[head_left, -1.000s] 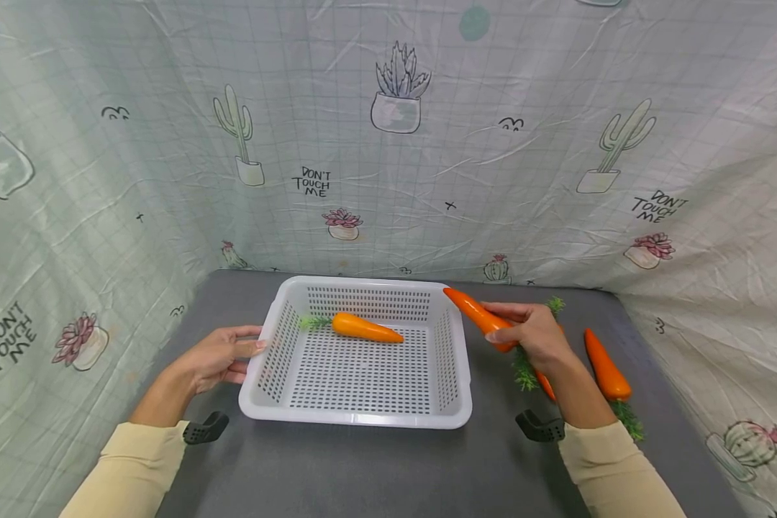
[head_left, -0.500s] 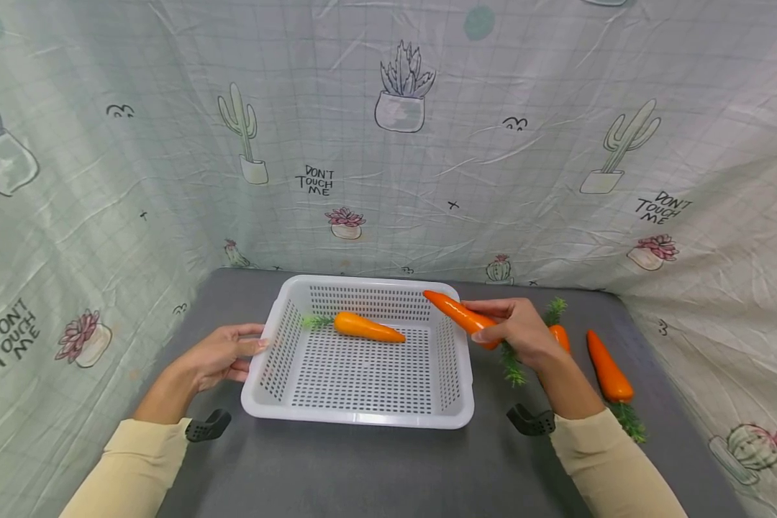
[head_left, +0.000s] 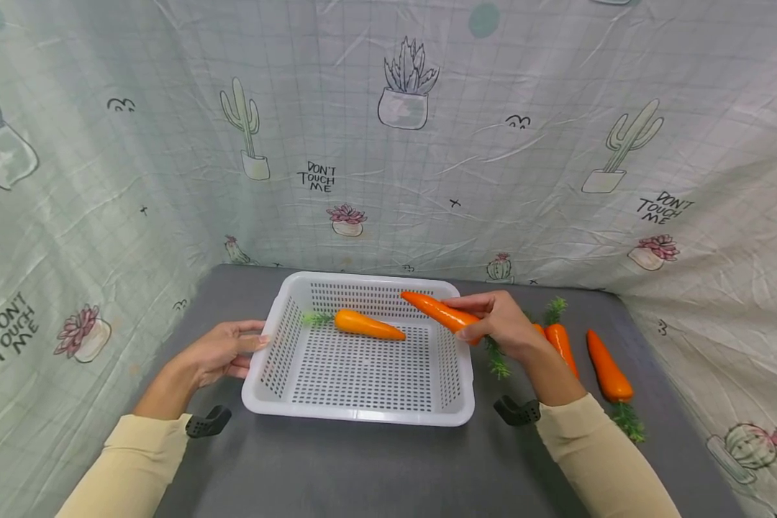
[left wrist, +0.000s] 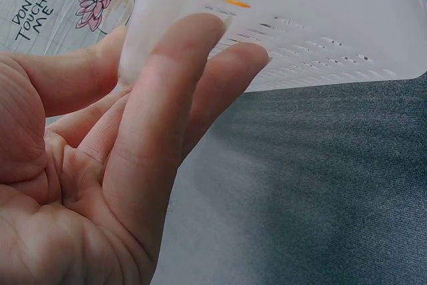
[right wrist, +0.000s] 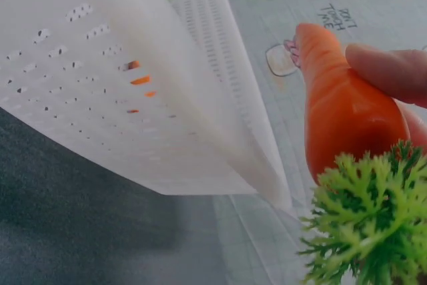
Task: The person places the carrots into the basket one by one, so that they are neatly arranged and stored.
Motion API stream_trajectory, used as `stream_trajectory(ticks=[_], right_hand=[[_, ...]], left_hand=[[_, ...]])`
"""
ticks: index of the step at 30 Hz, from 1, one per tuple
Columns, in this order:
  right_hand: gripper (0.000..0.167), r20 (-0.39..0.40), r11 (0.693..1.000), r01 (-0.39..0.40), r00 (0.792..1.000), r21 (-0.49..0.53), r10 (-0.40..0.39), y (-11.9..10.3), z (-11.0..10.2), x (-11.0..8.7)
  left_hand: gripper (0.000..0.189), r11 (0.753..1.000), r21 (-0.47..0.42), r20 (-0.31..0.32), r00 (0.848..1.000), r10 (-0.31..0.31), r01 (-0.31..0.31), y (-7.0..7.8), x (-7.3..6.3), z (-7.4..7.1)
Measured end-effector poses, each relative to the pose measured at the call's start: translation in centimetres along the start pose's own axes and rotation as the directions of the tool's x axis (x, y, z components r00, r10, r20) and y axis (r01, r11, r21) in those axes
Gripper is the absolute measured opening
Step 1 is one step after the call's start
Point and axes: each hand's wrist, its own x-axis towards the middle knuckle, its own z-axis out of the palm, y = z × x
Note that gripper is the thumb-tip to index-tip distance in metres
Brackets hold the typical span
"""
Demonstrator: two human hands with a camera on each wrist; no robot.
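A white plastic basket [head_left: 356,415] with slotted walls stands on the grey table. Inside it, towards the back, lies an orange carrot [head_left: 365,325] with a green leafy top. My left hand [head_left: 223,352] holds the basket's left rim; in the left wrist view the thumb is at the rim and two fingers [left wrist: 153,118] reach under it along the outer wall. My right hand [head_left: 508,324] grips a second, redder carrot [head_left: 437,311] near its thick end, thumb on one side. Its tip points left over the basket's back right corner, and its green top [right wrist: 373,211] hangs below the hand.
Right of the basket, a carrot [head_left: 562,349] lies beside my right forearm, with part of another carrot [head_left: 539,329] showing behind the hand. Further right lies one more carrot [head_left: 609,370], leaves towards me. A printed curtain [head_left: 453,158] surrounds the table [head_left: 362,467] at back and sides.
My right hand has moved left with the carrot, carrying its tip across the basket's right rim. Carrots behind that arm have come into sight. The left hand has stayed at the rim.
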Motion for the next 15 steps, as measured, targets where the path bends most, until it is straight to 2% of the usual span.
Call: stream_trajectory(ticks=[15], right_hand=[[0.064, 0.117, 1.0, 0.007, 0.993, -0.027, -0.004, -0.8, 1.4, 2.0]], left_hand=[[0.07, 1.0, 0.01, -0.004, 1.0, 0.0, 0.0, 0.0, 0.1, 0.0]])
